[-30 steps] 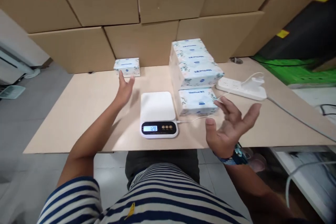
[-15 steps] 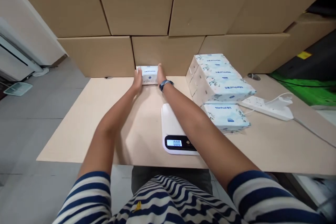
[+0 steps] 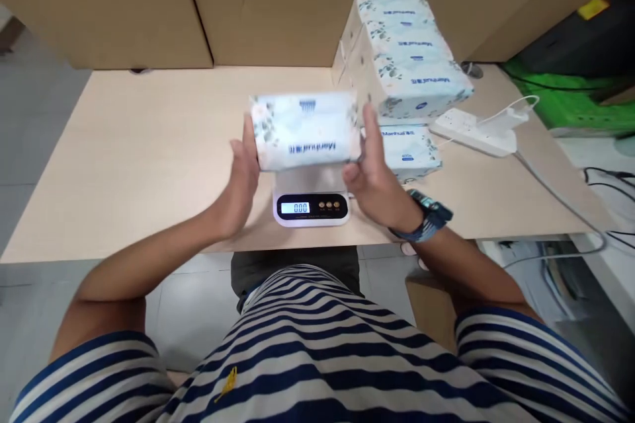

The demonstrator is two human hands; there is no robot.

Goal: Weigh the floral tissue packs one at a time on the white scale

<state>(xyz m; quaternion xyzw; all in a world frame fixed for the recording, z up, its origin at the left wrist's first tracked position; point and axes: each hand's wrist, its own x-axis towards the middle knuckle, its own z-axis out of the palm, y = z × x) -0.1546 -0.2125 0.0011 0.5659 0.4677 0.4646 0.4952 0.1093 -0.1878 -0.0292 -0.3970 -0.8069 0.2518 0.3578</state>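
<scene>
1. Head view: a person in a striped shirt (image 3: 317, 344) has both forearms over a pale wooden table (image 3: 149, 158), with a printed tissue pack (image 3: 305, 135) between the hands.
2. The left hand (image 3: 241, 182) presses against the left end of the pack, its fingers reaching along that side.
3. The right hand (image 3: 380, 182) bears on the opposite end — fingers pointing to the far side, thumb toward the near right corner; a patterned band (image 3: 425, 215) circles the wrist.
4. The pack sits over the white scale (image 3: 311, 210), hiding the far part of its platform; its near edge looks raised above the platform. The scale lies close to the table's near edge, its lit display reading 0.00.
5. To the right stands a stack of similar packs (image 3: 411, 59), with a lower pack (image 3: 404, 149) on its near side.
6. Farther right lies a white power strip (image 3: 473, 131) with a charger plugged in — cardboard boxes (image 3: 278, 13) line the far edge.
</scene>
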